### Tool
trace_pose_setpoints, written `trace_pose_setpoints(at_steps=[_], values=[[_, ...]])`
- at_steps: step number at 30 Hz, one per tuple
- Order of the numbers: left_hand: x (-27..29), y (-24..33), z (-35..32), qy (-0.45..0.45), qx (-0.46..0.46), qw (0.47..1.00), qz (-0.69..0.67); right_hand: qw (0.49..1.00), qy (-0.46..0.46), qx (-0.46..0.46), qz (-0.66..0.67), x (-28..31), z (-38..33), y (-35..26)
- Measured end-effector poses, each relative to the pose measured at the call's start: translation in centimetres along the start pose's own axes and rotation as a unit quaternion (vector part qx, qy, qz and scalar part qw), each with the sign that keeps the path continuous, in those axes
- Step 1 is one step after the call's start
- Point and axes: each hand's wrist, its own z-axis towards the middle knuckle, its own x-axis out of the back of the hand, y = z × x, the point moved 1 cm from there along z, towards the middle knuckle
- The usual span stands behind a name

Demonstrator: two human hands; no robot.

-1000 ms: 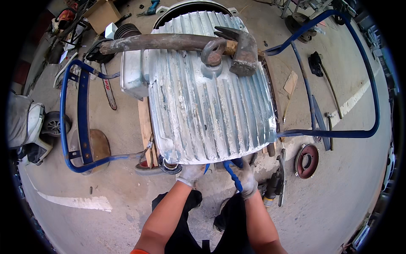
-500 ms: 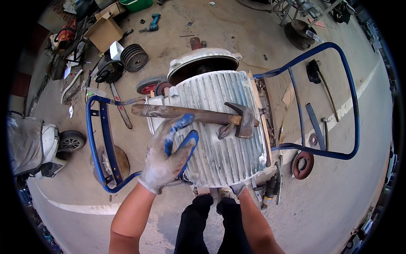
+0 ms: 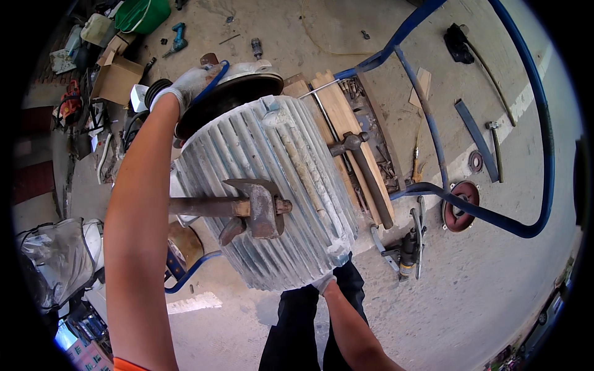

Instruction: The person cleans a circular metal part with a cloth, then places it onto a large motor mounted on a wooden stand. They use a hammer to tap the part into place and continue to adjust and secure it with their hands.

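Finned motor housing point(image 3: 309, 185) is sitting mid-view, on its near side just in front of the wearer's dark trousers point(image 3: 346, 290). Left hand point(image 3: 193, 86), gloved, is lying over the rim of the round end cover point(image 3: 263, 73) at the far end; its fingers are mostly hiding, so cannot tell whether they are pinching. Right hand point(image 3: 325, 283), also gloved, is touching the near edge; fingers are going out of sight beneath, grip unclear.

Handling, my judgement: weight is probably considerable, so steady, matched pressure at both ends is serving better than a jerk. Fingers are needing clearance from the gap by the cover. Claw hammer point(image 3: 265, 210) is lying loose across the fins beside the lifting eye point(image 3: 232, 230); any tilt is risking a slide, so lifting it off first is looking wise.

Surface: wooden boards point(image 3: 352, 142) are running along the right side, a ball-peen hammer point(image 3: 368, 176) resting there. Blue tubular frame point(image 3: 544, 123) is arching beyond. Concrete floor point(image 3: 464, 290) is carrying a reddish flanged ring point(image 3: 461, 207), a power tool point(image 3: 407, 253) and a flat bar point(image 3: 476, 139). Far left, cardboard box point(image 3: 117, 80) and green bucket point(image 3: 143, 15) are standing among clutter.
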Motion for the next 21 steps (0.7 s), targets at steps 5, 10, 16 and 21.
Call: trace_pose_setpoints(at_steps=[5, 10, 16, 21], values=[[0.1, -2.0, 2.2, 0.008, 0.068, 0.993, -0.097, 0.93, 0.042, -0.07, 0.359, -3.0, 0.3, 2.7], [-0.2, 0.6, 0.3, 0.043, 0.09, 0.994, -0.04, 0.888, 0.045, -0.114, 0.444, -3.3, 0.1, 3.7], [0.9, -4.1, 2.9, 0.044, -0.019, 0.997, 0.061, 0.857, 0.052, -0.144, 0.492, -3.8, -0.4, 3.8], [0.8, -8.8, 5.2, 0.099, -0.036, 0.994, -0.026, 0.839, 0.066, -0.15, 0.518, -3.6, -0.3, 3.7]])
